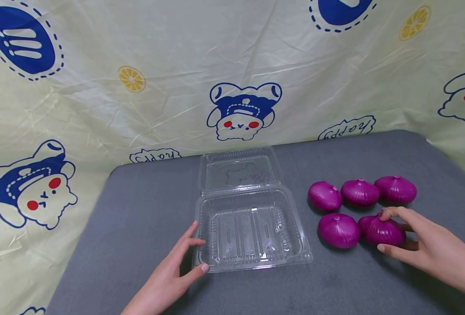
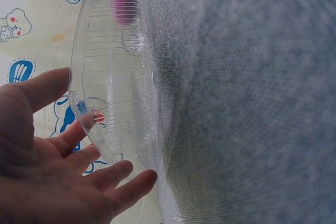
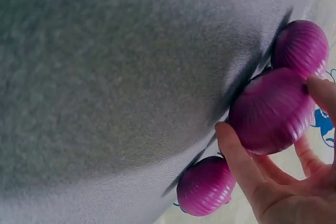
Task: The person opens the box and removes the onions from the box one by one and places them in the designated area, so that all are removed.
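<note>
A clear plastic clamshell box (image 1: 252,262) lies with its lid (image 1: 240,175) folded back behind its base. My left hand (image 1: 173,267) rests at the base's left front corner, fingers spread and nearly straight. In the left wrist view, thumb and fingers meet the box's rim (image 2: 79,77) without curling round it. Over on the right, my right hand (image 1: 425,245) holds a purple onion (image 1: 375,232), the front right one of a group. The right wrist view has the fingers and thumb bent about this onion (image 3: 273,111), which sits at table level.
Beside the held onion is another onion (image 1: 338,231), with three more in a row behind, one at the left end (image 1: 324,196). The grey cloth-covered table (image 1: 145,210) ends at a printed curtain (image 1: 169,109).
</note>
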The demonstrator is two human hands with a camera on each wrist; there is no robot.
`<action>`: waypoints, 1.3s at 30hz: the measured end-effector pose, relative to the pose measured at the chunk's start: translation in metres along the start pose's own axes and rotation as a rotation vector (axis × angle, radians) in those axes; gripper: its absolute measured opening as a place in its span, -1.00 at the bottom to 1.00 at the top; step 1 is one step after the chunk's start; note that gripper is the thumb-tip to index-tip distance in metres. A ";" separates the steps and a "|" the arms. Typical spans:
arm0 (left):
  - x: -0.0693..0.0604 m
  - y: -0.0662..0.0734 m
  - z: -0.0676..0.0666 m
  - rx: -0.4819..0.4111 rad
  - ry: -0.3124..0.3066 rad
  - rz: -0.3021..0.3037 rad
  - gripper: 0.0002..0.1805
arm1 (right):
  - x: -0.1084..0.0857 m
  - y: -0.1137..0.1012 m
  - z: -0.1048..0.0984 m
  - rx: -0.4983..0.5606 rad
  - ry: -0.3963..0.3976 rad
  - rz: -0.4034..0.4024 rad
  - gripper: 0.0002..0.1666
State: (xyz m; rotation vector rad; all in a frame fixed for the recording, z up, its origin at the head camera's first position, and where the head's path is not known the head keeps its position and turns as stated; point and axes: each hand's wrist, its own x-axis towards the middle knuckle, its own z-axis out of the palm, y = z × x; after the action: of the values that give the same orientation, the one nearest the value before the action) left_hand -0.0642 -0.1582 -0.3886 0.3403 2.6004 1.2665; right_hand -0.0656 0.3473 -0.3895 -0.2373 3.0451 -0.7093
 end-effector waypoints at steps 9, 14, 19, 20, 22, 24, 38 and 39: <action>0.000 -0.001 0.000 0.007 0.006 0.007 -0.55 | 0.002 0.004 0.003 0.012 0.013 0.033 -0.11; 0.000 -0.001 0.000 0.002 0.005 0.005 -0.54 | 0.003 0.008 0.006 0.027 0.060 0.010 -0.13; 0.000 0.000 0.000 -0.005 0.001 0.004 -0.54 | 0.005 0.010 0.005 0.088 0.094 -0.022 -0.21; 0.000 0.000 0.000 -0.005 0.001 0.004 -0.54 | 0.005 0.011 0.005 0.095 0.095 -0.021 -0.22; 0.000 0.000 0.000 -0.002 0.000 0.005 -0.54 | 0.005 0.012 0.005 0.110 0.086 -0.009 -0.23; 0.001 0.000 0.000 0.001 0.002 0.007 -0.55 | 0.005 0.014 0.005 0.115 0.072 0.011 -0.24; 0.001 0.000 0.000 -0.002 -0.001 0.004 -0.55 | 0.008 0.018 0.006 0.141 0.064 0.026 -0.12; 0.001 0.000 0.000 -0.004 -0.003 0.003 -0.54 | 0.008 0.019 0.007 0.145 0.064 0.028 -0.12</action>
State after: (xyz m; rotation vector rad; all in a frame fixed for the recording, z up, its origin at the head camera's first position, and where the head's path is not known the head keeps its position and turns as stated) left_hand -0.0654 -0.1583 -0.3888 0.3453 2.5953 1.2713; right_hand -0.0754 0.3599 -0.4034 -0.1735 3.0303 -0.9487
